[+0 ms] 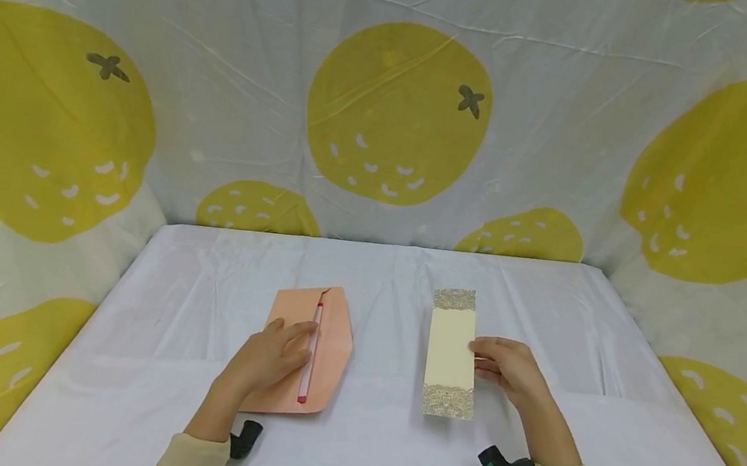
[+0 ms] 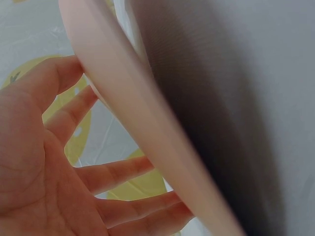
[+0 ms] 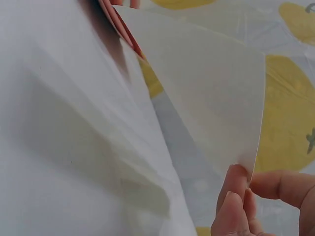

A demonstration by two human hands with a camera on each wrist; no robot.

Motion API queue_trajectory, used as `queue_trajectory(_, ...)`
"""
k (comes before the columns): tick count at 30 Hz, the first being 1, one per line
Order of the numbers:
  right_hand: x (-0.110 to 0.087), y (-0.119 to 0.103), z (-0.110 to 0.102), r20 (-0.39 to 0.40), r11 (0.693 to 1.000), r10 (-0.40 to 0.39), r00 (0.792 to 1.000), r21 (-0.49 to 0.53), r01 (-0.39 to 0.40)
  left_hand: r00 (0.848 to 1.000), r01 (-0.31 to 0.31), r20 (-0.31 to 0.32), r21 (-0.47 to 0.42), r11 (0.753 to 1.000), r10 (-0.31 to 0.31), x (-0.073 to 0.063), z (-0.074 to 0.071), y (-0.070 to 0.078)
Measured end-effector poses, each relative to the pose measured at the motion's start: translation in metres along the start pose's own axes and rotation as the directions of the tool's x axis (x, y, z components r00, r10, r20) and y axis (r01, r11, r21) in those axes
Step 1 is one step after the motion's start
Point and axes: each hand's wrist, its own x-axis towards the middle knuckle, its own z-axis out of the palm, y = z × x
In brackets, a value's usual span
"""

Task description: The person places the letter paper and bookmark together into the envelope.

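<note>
1. The left hand (image 1: 262, 363) lies over the salmon-pink paper envelope (image 1: 335, 345) with a pointed flap, on the left of the white cloth-covered table (image 1: 375, 451). Two of its fingertips meet the left side of the slim white pen with red ends (image 1: 313, 342), which runs near to far along the envelope. In the left wrist view the fingers are spread apart, their tips hidden behind the pink paper, so I cannot tell whether they pinch or merely rest.

2. The right hand (image 1: 514, 367) has thumb and fingers clamped on the right long edge of the tall cream paper card with lacy patterned bands (image 1: 451, 350) at its near and far ends. The right wrist view shows the plain underside and a shadow beneath, so the card is raised above the cloth.

3. The card is to the right of the envelope, well apart from it, its patterned face up.

4. The step in hand looks like handling the stationery: the card is held up while the left hand attends to the envelope and pen.

5. The next move, I judge, calls for a light pinch so the card does not bend, a level path clear of the flap, and a steady left hand so the pen does not roll off.
</note>
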Motion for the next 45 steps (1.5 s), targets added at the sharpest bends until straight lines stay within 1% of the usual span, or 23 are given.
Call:
queue_trajectory(7, 0.002, -0.004, 0.024, 0.047, 0.999, 0.006, 0.999, 0.038, -0.008, 1.0, 0.0, 0.0, -0.013, 1.0, 0.0, 0.0, -0.003, 0.0)
queue_trajectory(13, 0.004, -0.006, 0.043, 0.083, 0.997, 0.011, 0.997, 0.07, -0.016, 1.0, -0.028, -0.013, -0.014, 1.0, 0.028, 0.0, -0.004, 0.0)
queue_trajectory(15, 0.006, -0.006, 0.049, 0.092, 0.997, 0.01, 0.996, 0.079, -0.017, 1.0, -0.028, -0.013, -0.023, 0.999, 0.028, 0.001, -0.004, 0.0)
queue_trajectory(17, 0.007, -0.006, 0.054, 0.097, 0.997, 0.006, 0.995, 0.082, -0.014, 0.999, -0.034, -0.014, -0.024, 0.999, 0.033, 0.001, -0.004, 0.001)
queue_trajectory(23, 0.011, -0.009, 0.072, 0.101, 0.997, -0.007, 0.995, 0.078, -0.001, 1.0, -0.024, -0.01, -0.012, 1.0, 0.024, 0.0, -0.002, 0.001)
queue_trajectory(28, 0.015, -0.011, 0.085, 0.122, 0.997, -0.004, 0.992, 0.075, -0.006, 1.0, -0.018, -0.012, -0.017, 1.0, 0.018, 0.0, -0.003, 0.002)
queue_trajectory(36, 0.02, -0.012, 0.103, 0.14, 0.994, 0.002, 0.99, 0.104, -0.016, 1.0, -0.009, -0.014, -0.016, 1.0, 0.009, 0.001, -0.001, 0.0)
queue_trajectory(45, 0.027, -0.006, 0.127, 0.166, 0.991, 0.025, 0.986, 0.124, -0.046, 0.999, -0.031, -0.026, -0.011, 0.999, 0.03, 0.001, 0.0, -0.002)
